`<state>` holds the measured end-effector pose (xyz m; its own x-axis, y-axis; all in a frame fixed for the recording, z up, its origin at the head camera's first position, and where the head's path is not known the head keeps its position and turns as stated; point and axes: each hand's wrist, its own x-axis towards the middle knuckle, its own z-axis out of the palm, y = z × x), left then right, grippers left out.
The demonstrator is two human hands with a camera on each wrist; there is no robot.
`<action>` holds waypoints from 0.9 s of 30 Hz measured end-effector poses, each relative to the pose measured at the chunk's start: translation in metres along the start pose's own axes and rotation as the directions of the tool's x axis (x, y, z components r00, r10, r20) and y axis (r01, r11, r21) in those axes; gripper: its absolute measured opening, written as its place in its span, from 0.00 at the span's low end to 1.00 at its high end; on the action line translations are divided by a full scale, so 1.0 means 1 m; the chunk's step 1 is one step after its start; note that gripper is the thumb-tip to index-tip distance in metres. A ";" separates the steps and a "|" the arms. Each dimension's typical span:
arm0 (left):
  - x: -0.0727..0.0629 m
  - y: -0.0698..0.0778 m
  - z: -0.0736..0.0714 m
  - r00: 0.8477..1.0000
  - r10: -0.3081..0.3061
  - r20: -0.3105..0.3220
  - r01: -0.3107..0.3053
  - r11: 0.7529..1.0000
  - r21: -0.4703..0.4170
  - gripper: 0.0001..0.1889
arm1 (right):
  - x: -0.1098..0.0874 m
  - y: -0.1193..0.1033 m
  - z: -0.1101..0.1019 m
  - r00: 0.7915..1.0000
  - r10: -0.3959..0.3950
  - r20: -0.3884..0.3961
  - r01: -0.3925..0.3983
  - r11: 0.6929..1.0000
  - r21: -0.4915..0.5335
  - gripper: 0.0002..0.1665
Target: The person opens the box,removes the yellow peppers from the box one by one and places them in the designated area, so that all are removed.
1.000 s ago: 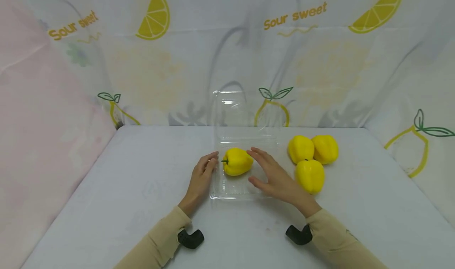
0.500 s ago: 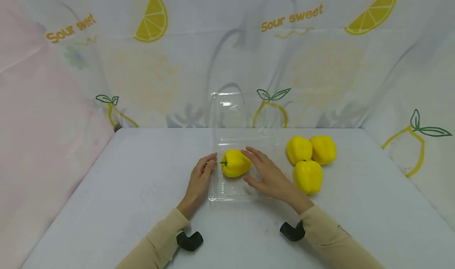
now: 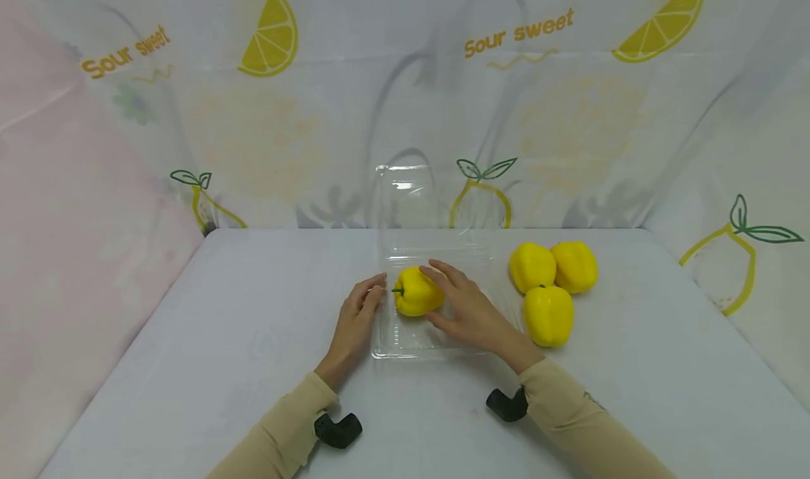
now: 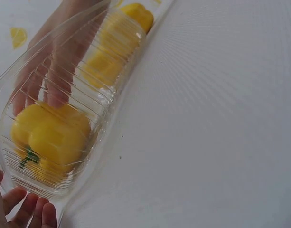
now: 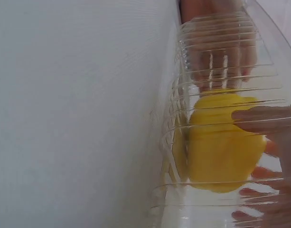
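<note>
A yellow bell pepper (image 3: pixel 418 292) lies on its side in a clear hinged plastic container (image 3: pixel 405 342), its green stem pointing left. My left hand (image 3: pixel 354 321) rests along the container's left edge; the left wrist view shows its fingertips against the outside wall. At the pepper's right side is my right hand (image 3: pixel 471 314), fingers spread around it. Its thumb overlaps the pepper in the right wrist view (image 5: pixel 221 152), seen through the clear wall. More yellow bell peppers (image 3: pixel 548 315) sit grouped to the right of the container.
The container's raised lid (image 3: pixel 408 198) stands up at the back, against a lemon-print cloth backdrop (image 3: pixel 354 106). A white cloth covers the table (image 3: pixel 253 324). Black curved pieces (image 3: pixel 338 430) sit at both wrists.
My right hand has moved left, bringing its thumb and fingers closer around the pepper. The left hand stays at the container's edge. The whole view has shifted slightly.
</note>
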<state>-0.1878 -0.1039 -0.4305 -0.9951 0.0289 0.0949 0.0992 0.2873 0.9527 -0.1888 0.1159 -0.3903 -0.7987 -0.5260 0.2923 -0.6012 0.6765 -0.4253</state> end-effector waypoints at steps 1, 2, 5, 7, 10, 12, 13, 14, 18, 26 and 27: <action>0.000 0.000 0.000 1.000 -0.001 0.000 0.001 1.000 0.001 0.20 | 0.001 0.000 0.000 1.000 0.000 0.000 0.000 1.000 -0.006 0.43; 0.000 0.000 0.000 1.000 0.001 0.000 -0.001 1.000 0.001 0.20 | 0.001 0.000 0.001 1.000 -0.001 0.000 0.001 1.000 -0.010 0.43; 0.000 0.000 0.000 1.000 0.002 0.004 -0.002 1.000 -0.002 0.21 | 0.003 0.000 0.002 1.000 -0.009 -0.003 0.009 1.000 -0.015 0.42; 0.001 0.000 0.000 1.000 -0.001 0.007 0.001 1.000 -0.005 0.21 | 0.005 0.000 0.003 1.000 -0.019 -0.005 0.019 1.000 -0.016 0.42; 0.000 0.002 -0.001 1.000 -0.010 0.013 0.010 1.000 -0.013 0.21 | 0.006 0.000 0.004 1.000 -0.031 -0.006 0.031 0.999 -0.021 0.41; -0.001 0.006 -0.001 1.000 -0.018 0.018 0.019 1.000 -0.024 0.21 | 0.007 -0.001 0.005 0.999 -0.035 -0.007 0.035 0.999 -0.025 0.40; -0.003 0.011 -0.002 1.000 -0.019 0.021 0.019 1.000 -0.022 0.21 | 0.008 -0.001 0.005 0.999 -0.036 -0.007 0.035 0.999 -0.027 0.40; -0.005 0.015 -0.003 1.000 -0.019 0.024 0.020 1.000 -0.022 0.21 | 0.008 -0.001 0.005 0.999 -0.035 -0.007 0.035 0.999 -0.028 0.40; -0.013 0.034 -0.006 0.999 -0.022 0.030 0.022 1.000 -0.006 0.20 | 0.009 -0.003 0.006 0.999 -0.042 -0.011 0.042 0.999 -0.028 0.38; -0.016 0.039 -0.007 0.999 -0.011 0.034 0.012 1.000 -0.005 0.21 | 0.012 -0.003 0.008 0.998 -0.063 -0.017 0.062 0.997 -0.049 0.36; -0.014 0.034 -0.006 0.999 -0.015 0.033 0.015 1.000 -0.015 0.21 | 0.012 -0.004 0.008 0.998 -0.066 -0.018 0.065 0.997 -0.051 0.36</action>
<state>-0.1710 -0.1006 -0.3973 -0.9959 0.0561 0.0713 0.0840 0.2732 0.9583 -0.1961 0.1025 -0.3921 -0.7575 -0.5602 0.3351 -0.6525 0.6664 -0.3609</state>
